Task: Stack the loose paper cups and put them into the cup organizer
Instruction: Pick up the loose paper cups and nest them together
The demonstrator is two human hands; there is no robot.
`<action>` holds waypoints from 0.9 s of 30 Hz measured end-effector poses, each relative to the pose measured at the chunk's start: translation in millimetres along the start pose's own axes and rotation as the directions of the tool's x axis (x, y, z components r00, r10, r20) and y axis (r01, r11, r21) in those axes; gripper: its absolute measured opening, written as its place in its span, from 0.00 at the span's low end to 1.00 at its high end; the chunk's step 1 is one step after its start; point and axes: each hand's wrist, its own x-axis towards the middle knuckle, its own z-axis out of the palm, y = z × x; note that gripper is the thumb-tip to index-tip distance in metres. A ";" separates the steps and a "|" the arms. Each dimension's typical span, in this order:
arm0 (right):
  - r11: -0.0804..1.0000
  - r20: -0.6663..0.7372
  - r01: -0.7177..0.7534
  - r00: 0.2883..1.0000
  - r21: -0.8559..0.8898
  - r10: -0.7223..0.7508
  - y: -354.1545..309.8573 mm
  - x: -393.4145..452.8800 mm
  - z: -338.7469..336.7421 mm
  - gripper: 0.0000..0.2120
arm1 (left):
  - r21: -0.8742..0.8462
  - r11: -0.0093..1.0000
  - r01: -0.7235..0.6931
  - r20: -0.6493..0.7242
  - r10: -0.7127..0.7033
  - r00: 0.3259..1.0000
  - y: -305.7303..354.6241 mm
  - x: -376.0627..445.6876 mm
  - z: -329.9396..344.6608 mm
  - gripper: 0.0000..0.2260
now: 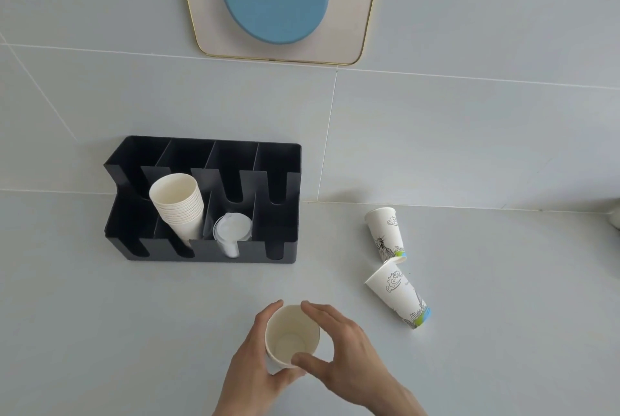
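Observation:
A white paper cup (291, 335) stands mouth-up near the counter's front edge. My left hand (255, 362) wraps its left side and my right hand (342, 348) pinches its rim from the right. To the right, two printed paper cups lie loose: one (385, 233) farther back, upside down, and one (397, 294) tipped on its side just in front of it. The black cup organizer (201, 251) sits at the back left against the wall; a stack of plain cups (177, 204) leans in one of its slots.
Clear plastic lids (231, 231) fill the organizer slot right of the cup stack. A framed panel with a blue disc (275, 6) hangs on the tiled wall above. A white object (615, 217) shows at the far right edge.

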 end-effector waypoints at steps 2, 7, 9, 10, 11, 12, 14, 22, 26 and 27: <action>0.998 -0.037 -0.039 0.999 0.039 0.040 7.9 5.6 -5.6 0.32 | 0.003 1.000 -0.019 0.006 0.019 1.000 -2.2 0.5 -0.6 0.45; 0.936 -0.424 -0.351 0.847 0.010 0.322 59.2 28.7 -40.5 0.25 | 0.004 0.999 -0.035 0.014 0.035 0.999 -3.6 2.4 0.2 0.44; 0.865 -0.404 -0.489 0.817 -0.109 0.411 81.8 34.7 -53.5 0.30 | 0.005 1.000 -0.028 0.020 0.028 0.999 -4.5 2.5 0.4 0.44; 0.832 -0.364 -0.524 0.822 -0.179 0.439 92.0 35.9 -57.2 0.32 | 0.007 1.000 -0.030 0.023 0.030 0.999 -5.3 2.7 0.7 0.45; 0.808 -0.321 -0.537 0.831 -0.244 0.455 100.8 36.3 -59.1 0.35 | 0.009 0.999 -0.034 0.024 0.034 0.999 -5.9 3.1 0.8 0.45; 0.791 -0.282 -0.538 0.838 -0.290 0.466 108.5 36.0 -59.8 0.37 | 0.012 0.999 -0.036 0.024 0.036 0.999 -6.2 3.5 1.0 0.46; 0.766 -0.250 -0.550 0.835 -0.332 0.491 119.1 34.1 -58.6 0.39 | 0.015 0.999 -0.035 0.024 0.034 0.999 -6.4 4.1 1.2 0.46; 0.837 -0.215 -0.545 0.825 -0.055 0.523 96.7 27.7 -41.2 0.37 | 0.017 0.999 -0.048 0.016 0.047 0.999 -4.2 4.9 1.3 0.46; 0.885 -0.293 -0.323 0.857 0.336 0.424 49.5 29.3 -48.2 0.35 | 0.006 0.999 -0.047 0.024 0.046 0.999 -2.5 5.5 1.3 0.45; 0.889 -0.295 -0.243 0.881 0.387 0.369 36.1 28.3 -50.5 0.39 | 0.003 0.999 -0.047 0.024 0.047 0.999 -2.4 5.7 1.2 0.45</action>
